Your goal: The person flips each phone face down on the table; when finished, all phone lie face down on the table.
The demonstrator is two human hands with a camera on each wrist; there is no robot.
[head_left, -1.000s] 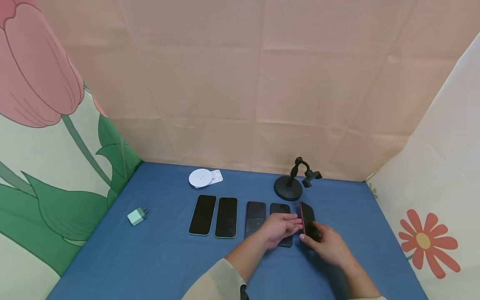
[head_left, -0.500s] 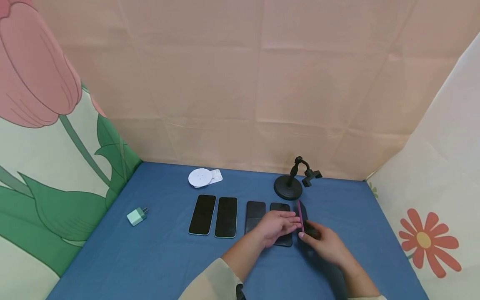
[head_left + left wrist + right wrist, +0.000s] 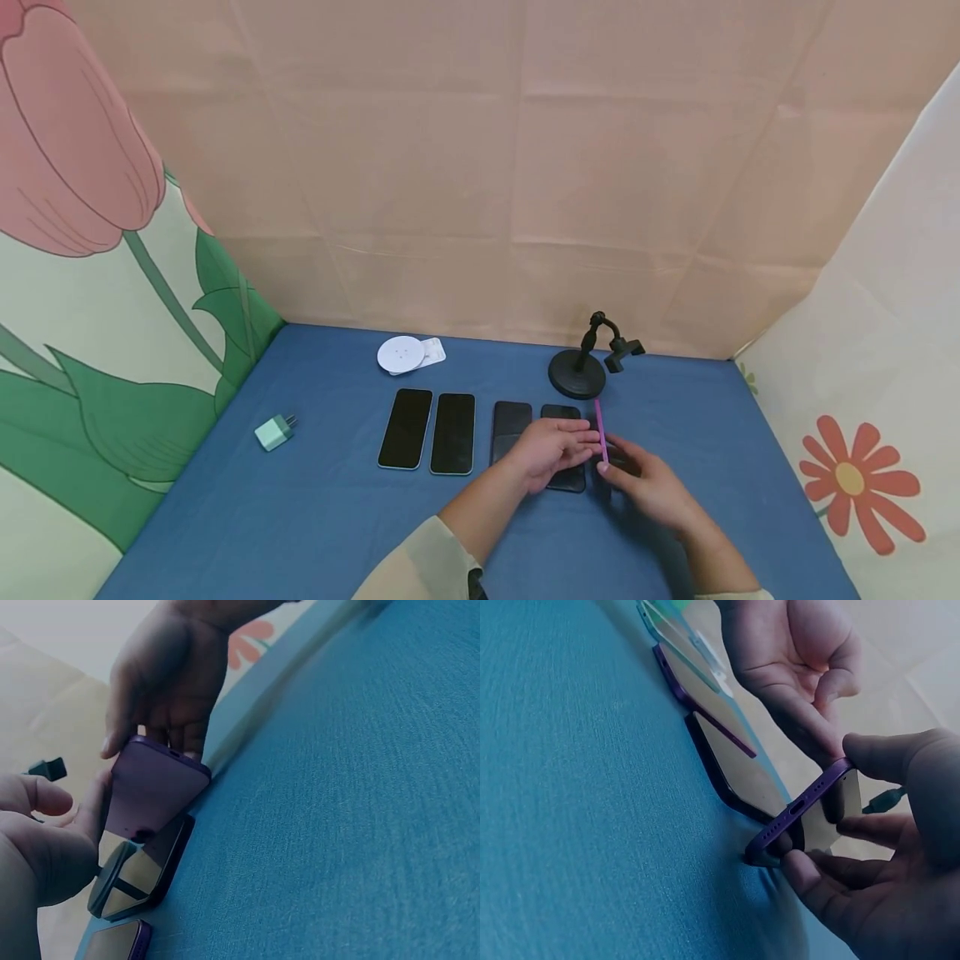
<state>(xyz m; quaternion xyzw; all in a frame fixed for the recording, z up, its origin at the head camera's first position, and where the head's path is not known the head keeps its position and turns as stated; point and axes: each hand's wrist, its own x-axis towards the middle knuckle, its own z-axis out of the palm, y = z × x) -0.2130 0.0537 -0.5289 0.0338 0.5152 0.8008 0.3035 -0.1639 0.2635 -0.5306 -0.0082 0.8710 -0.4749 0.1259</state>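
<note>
My right hand [image 3: 651, 487] grips a phone [image 3: 602, 429] by its lower end, thumb on one side and fingers on the other. The phone stands tipped up on its side, so the head view catches mainly its thin pink-purple edge. Its plain purple back [image 3: 154, 787] faces my left hand [image 3: 551, 454], whose extended fingertips lie against it. In the right wrist view the port end [image 3: 802, 806] points at the camera. Beneath my left hand lies a dark phone [image 3: 564, 481], partly covered; a second dark phone [image 3: 513, 421] lies just left of it.
Two more black-screened phones [image 3: 405, 429] lie side by side further left on the blue cloth [image 3: 315, 517]. Behind the held phone stands a black phone stand [image 3: 576, 377]. A white disc [image 3: 401, 355] rests over a white card at the back; a pale green charger plug [image 3: 275, 432] lies left.
The right hand has turned the phone from showing its dark screen to standing edge-up, purple edge toward the head camera. The left hand stays beside it, almost unmoved.
</note>
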